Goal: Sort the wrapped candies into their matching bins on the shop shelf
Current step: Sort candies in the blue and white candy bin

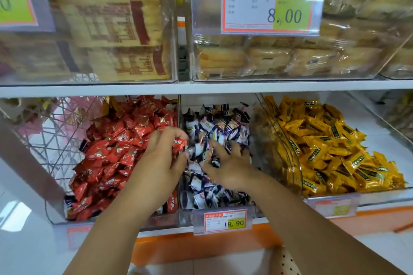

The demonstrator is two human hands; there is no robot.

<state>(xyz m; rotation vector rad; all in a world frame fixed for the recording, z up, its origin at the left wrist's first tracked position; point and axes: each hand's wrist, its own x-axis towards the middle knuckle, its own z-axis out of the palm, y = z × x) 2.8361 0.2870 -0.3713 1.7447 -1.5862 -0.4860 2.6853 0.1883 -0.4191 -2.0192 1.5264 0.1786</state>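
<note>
Head view: crinkly red candy (178, 143) between fingers (176, 134).

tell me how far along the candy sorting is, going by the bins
Mostly done: the red bin, purple-and-white middle bin and yellow bin each look largely one colour. In hand: the left hand pinches a red candy at the divider, while the right hand lies spread in the middle bin. Left: a few dark wrappers sit at the red bin's front corner.
</note>
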